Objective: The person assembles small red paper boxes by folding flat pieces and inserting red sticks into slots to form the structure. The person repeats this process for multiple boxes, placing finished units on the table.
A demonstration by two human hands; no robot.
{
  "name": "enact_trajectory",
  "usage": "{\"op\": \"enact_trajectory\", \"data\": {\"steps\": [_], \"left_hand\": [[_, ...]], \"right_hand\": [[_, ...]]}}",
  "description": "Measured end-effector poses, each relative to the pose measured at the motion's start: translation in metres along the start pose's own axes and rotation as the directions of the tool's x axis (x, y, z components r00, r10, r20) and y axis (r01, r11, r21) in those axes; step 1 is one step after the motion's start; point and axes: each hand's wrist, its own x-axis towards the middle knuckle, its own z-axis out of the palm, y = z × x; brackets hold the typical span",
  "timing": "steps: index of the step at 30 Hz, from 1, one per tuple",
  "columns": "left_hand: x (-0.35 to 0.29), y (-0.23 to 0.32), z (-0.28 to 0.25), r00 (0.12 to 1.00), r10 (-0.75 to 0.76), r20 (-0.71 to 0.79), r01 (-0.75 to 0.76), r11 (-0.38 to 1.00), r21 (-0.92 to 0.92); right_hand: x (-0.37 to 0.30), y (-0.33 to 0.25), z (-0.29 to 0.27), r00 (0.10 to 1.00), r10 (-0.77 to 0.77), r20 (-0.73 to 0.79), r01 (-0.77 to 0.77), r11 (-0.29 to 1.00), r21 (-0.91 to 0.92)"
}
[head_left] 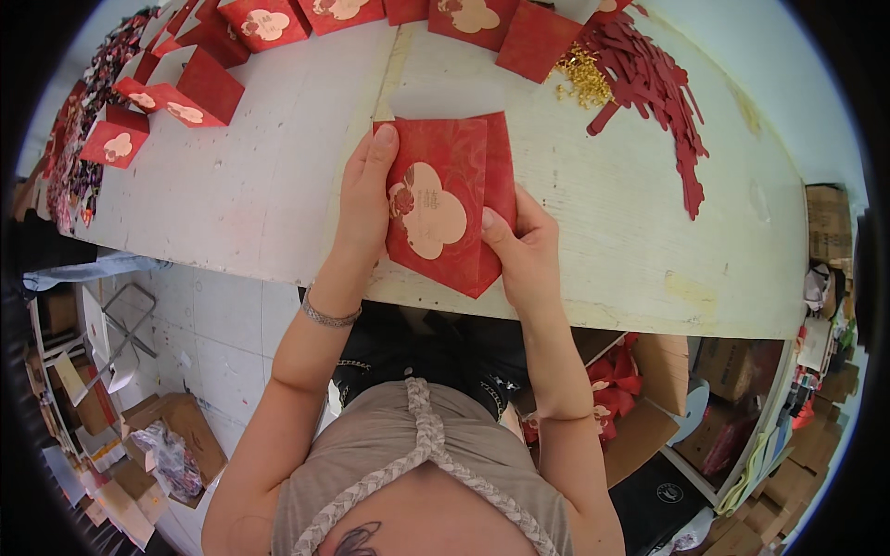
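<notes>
Over the table's front edge I hold a red paper gift box (450, 148) with a cream flower-shaped label on its front. A white flap stands up at its far end. My left hand (362, 204) grips the left side, its thumb on the front near the upper corner. On the right side my right hand (535, 250) pinches the box, with the thumb on the front face and the fingers on the side. Whatever lies inside the box is hidden.
Red boxes (269, 23) line the table's far edge, with more (199, 88) at left beside a dark, multicoloured heap (97, 97). Gold fasteners (586, 79) lie by dark red strips (649, 88) at far right. Below the table (612, 269) stands a cardboard box (663, 371) of red pieces.
</notes>
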Motion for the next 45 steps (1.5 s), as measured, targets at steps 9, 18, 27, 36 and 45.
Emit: {"op": "enact_trajectory", "data": {"steps": [9,18,27,36,45], "left_hand": [[-0.001,0.002,-0.007,0.997,-0.073,0.031,0.075,0.993,-0.087],[-0.001,0.003,-0.004,1.0,-0.01,0.026,0.007,0.995,0.102],[0.002,-0.003,-0.002,0.966,0.245,0.08,-0.258,0.901,0.35],[-0.007,-0.008,0.018,0.929,0.368,-0.033,-0.311,0.828,0.466],[0.005,-0.006,0.019,0.953,0.301,0.021,-0.298,0.929,0.219]], "right_hand": [[0.005,0.005,-0.005,0.999,0.04,-0.027,-0.041,0.998,-0.037],[0.022,-0.014,0.007,0.977,-0.118,-0.179,0.084,0.979,-0.186],[0.033,-0.007,-0.006,0.828,-0.557,0.066,0.499,0.677,-0.54],[0.043,-0.006,-0.002,0.888,-0.406,-0.214,0.307,0.872,-0.382],[0.048,-0.013,-0.005,0.979,-0.107,-0.173,0.103,0.994,-0.032]]}}
